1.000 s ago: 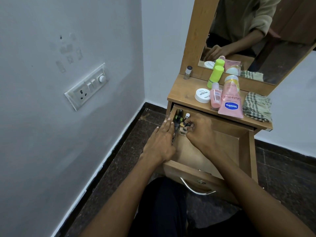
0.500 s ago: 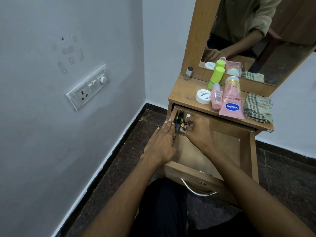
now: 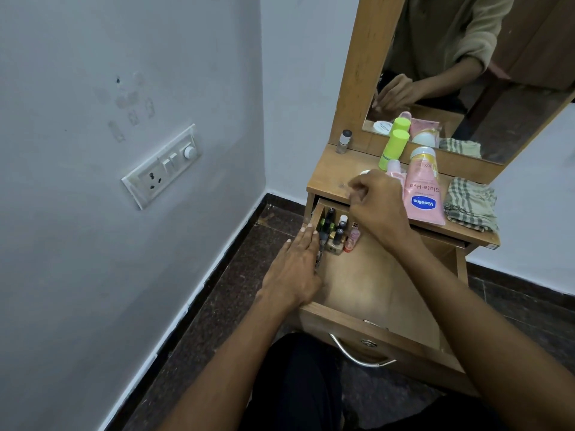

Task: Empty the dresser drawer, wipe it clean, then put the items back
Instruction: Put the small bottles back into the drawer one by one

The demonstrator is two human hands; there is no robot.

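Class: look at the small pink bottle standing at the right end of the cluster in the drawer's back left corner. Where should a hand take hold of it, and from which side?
Probably pinch the pink bottle on its body just above the red base, coming from above and the right. It stands roughly upright, other bottles crowd its left, and the drawer floor to its right is bare.

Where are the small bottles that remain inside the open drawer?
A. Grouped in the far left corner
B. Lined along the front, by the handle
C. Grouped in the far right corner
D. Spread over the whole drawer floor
A: the small bottles stand clustered in the far left corner of the drawer, beside the left hand, and the remaining drawer floor is bare wood.
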